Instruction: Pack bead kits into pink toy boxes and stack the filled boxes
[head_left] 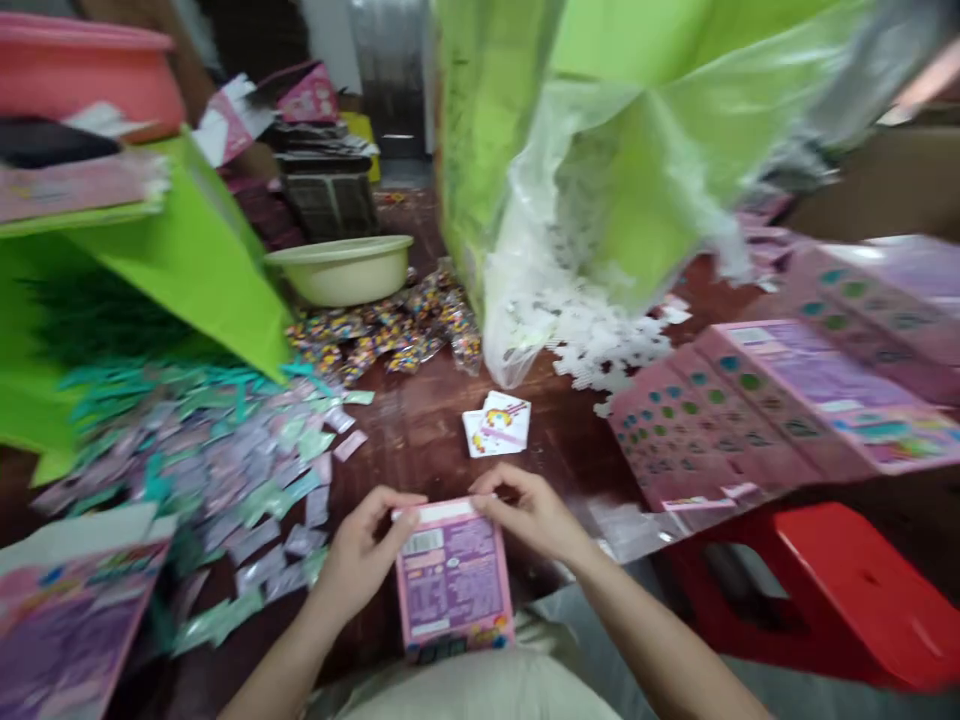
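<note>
A pink and purple printed box is upright at the table's front edge, its text panel facing me. My left hand pinches its upper left corner between thumb and fingers. At the upper right corner, my right hand grips the same box with thumb and bent fingers. The pale top edge of the box runs between both hands. Just beyond it lies a small stack of white printed cards on the dark table. Motion blur softens the fine print.
Small pastel packets are heaped at left, near another printed box. Farther back are bags of colourful beads, a cream basin and a clear bag spilling white pieces. Rows of pink boxes and a red stool occupy the right.
</note>
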